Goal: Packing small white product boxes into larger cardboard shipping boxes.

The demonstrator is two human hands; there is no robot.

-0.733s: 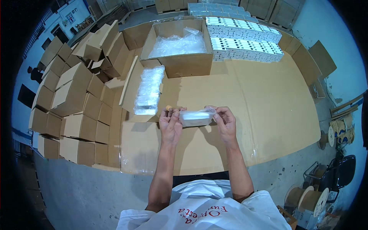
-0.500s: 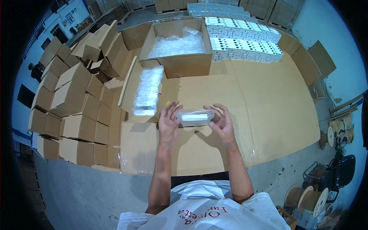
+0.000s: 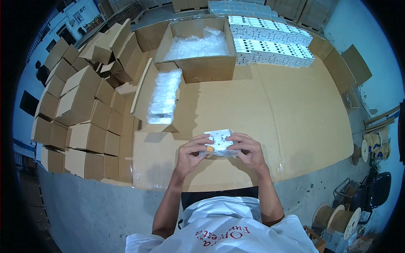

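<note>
1. Between the two hands, just above the near edge of the cardboard-covered table [image 3: 270,109], sits a small white plate-like part in a clear plastic bag [image 3: 219,143], with a small orange spot at its lower left.
2. The left hand [image 3: 192,154] closes its fingers on the left end of the bagged part; the right hand [image 3: 249,152] closes on the right end, so both hands grip the same piece from opposite sides, held clear above the table.
3. Just beyond the grip and to its left lies a flattened cardboard box carrying a row of clear-bagged parts [image 3: 163,97].
4. Farther beyond the grip stands an open cardboard carton [image 3: 202,67] filled with crumpled clear plastic bags [image 3: 196,44].
5. Beyond the grip and to its right, rows of white printed boxes [image 3: 274,46] lie flat at the far side of the table.
6. Well to the left of the grip, a stack of small folded cardboard boxes [image 3: 80,105] rises along the table's left edge.
7. Low to the right of the grip, on the floor, stand wooden cable spools [image 3: 337,217].
</note>
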